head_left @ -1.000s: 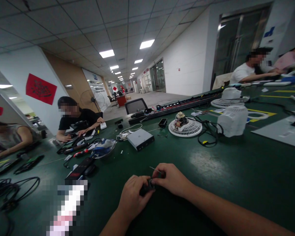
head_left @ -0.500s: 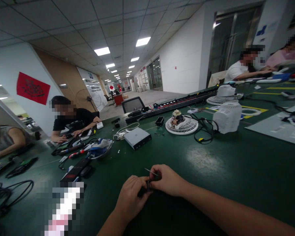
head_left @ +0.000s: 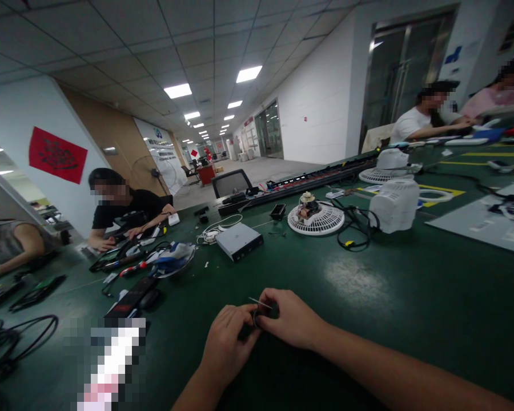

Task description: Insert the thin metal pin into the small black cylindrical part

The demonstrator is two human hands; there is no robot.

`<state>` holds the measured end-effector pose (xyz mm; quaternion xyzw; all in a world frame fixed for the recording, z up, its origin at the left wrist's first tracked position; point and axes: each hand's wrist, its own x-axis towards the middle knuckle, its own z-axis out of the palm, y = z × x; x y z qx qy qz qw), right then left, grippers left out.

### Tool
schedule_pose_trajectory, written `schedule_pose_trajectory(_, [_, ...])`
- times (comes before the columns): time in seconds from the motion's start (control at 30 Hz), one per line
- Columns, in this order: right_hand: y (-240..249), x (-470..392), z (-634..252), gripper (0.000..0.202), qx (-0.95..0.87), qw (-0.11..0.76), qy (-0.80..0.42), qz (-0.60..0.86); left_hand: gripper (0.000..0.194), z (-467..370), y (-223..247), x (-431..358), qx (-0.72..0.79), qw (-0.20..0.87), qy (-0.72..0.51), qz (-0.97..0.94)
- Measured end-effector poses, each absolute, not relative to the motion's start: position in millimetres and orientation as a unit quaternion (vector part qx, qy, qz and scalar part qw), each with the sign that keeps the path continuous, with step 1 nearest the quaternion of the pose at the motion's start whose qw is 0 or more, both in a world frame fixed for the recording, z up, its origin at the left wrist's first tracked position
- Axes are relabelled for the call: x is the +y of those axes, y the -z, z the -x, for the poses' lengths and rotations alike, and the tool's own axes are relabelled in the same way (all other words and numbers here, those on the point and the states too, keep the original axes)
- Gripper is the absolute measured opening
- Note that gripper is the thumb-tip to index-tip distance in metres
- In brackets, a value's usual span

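We log left hand: fingers nearly closed on small dark part between hands. Right hand pinches thin rod, fingertips at part's edge. Green table spans gap to grey box.

White wall, lit ceiling panels, grey floor, probably carpeted.

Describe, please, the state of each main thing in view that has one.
Small dark part: held between left hand and right hand, shape unclear
Thin silver metal rod: in right hand
Grey rectangular box: lying flat
Small black rectangular box: open
White round plastic grille: lying flat, mechanism exposed
Thin white cable: loosely coiled
Ceiling light panels: lit
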<state>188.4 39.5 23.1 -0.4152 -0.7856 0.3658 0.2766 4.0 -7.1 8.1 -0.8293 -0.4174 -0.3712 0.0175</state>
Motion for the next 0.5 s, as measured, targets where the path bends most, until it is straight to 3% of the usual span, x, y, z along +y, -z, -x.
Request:
schedule_pose_trajectory(0.27, [-31, 52, -206, 0.017, -0.859, 0.257, -0.225, 0.382, 0.020, 1, -1, -1, -0.572, -0.044, 0.387, 0.722])
schedule_pose_trajectory(0.5, [-30, 56, -209, 0.021, -0.904, 0.199, -0.167, 0.339, 0.028, 2, 0, -1, -0.545, -0.048, 0.382, 0.745])
